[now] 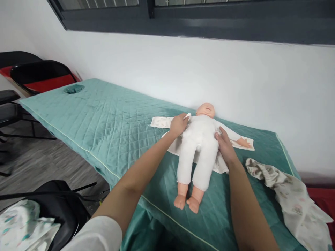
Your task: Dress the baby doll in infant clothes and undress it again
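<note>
A baby doll [200,130] with a white plush body lies on its back, its bare feet pointing towards me. Spread beneath it is a pale printed baby shirt [160,122], one sleeve flat out to the left. The doll's hand on the right [244,142] shows at the other sleeve; I cannot tell whether the arm is inside. My left hand [179,124] is closed, pinching white cloth of the shirt by the doll's shoulder. Against the doll's side at the right, my right hand [225,144] is curled, its fingertips partly hidden. The doll's other arm is out of sight behind my left hand.
Everything lies on a padded table with a green quilted cover [104,118], set against a white wall [235,76]. Printed baby trousers [290,198] hang over its right edge. Patterned cloth [21,223] rests on a black chair [61,205] at lower left. Folding chairs [44,75] stand beyond.
</note>
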Tool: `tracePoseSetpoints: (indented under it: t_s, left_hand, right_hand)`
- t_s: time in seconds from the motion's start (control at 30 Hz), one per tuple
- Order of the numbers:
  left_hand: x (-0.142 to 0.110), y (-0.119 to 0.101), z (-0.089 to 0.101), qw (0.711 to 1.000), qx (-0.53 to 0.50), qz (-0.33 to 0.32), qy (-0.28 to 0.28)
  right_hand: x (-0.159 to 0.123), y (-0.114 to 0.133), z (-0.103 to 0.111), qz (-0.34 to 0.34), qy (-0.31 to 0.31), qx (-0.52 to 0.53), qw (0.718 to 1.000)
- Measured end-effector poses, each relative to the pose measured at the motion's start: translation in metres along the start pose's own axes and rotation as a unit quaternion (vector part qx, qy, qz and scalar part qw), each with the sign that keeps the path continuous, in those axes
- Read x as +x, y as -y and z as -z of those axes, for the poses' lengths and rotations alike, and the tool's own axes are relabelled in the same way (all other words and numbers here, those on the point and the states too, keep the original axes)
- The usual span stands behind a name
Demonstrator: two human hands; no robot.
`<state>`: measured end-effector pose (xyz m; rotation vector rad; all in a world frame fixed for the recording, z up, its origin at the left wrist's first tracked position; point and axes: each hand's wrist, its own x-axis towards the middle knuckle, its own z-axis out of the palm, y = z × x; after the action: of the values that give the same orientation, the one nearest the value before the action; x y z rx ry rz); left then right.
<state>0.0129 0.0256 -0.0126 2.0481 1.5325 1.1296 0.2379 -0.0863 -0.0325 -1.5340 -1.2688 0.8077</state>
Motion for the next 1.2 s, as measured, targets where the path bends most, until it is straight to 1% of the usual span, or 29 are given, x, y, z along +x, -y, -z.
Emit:
tracePoseSetpoints:
  t_s: [0.13,0.27,0.33,0.43,0.53,0.6,0.67,0.77,0.87,0.93,1.0,1.07,1.2]
  left_hand:
    - [0.014,-0.023,0.005,0.998,0.019,-0.032,0.051]
    - [0.015,-0.051,0.012,0.992,0.082,-0.048,0.08]
    - [0.008,-0.064,0.012,0.988,0.12,-0.043,0.093]
    - [-0.009,-0.079,0.011,0.983,0.15,-0.039,0.1]
    - [-0.032,-0.088,0.013,0.977,0.176,-0.053,0.104]
    - [-0.049,-0.092,0.019,0.971,0.203,-0.065,0.11]
    - [-0.069,-0.093,0.028,0.966,0.221,-0.078,0.106]
    - [-0.101,-0.088,0.044,0.963,0.241,-0.096,0.076]
    - [-0.129,-0.074,0.058,0.965,0.242,-0.088,0.048]
    - [-0.142,-0.062,0.064,0.97,0.223,-0.087,0.046]
    - [-0.15,-0.052,0.067,0.975,0.2,-0.083,0.047]
    - [-0.152,-0.045,0.067,0.979,0.188,-0.066,0.043]
    - [-0.144,-0.044,0.066,0.976,0.207,-0.056,0.039]
  right_hand:
    - [0.002,0.002,-0.009,0.009,0.054,0.008,0.998]
    - [0.003,0.001,-0.012,0.018,0.118,0.01,0.993]
    - [0.003,0.0,-0.012,0.017,0.124,-0.011,0.992]
    - [0.006,-0.002,-0.013,0.018,0.106,-0.03,0.994]
    - [0.009,-0.006,-0.013,0.026,0.085,-0.048,0.995]
    - [0.01,-0.008,-0.013,0.031,0.078,-0.056,0.995]
    - [0.01,-0.01,-0.012,0.031,0.072,-0.059,0.995]
    - [0.009,-0.011,-0.012,0.033,0.064,-0.061,0.996]
    - [0.008,-0.011,-0.012,0.043,0.064,-0.062,0.995]
    - [0.007,-0.01,-0.012,0.045,0.062,-0.066,0.995]
    - [0.006,-0.008,-0.012,0.044,0.058,-0.072,0.995]
    - [0.006,-0.008,-0.012,0.047,0.053,-0.076,0.995]
    - [0.004,-0.008,-0.012,0.047,0.044,-0.073,0.995]
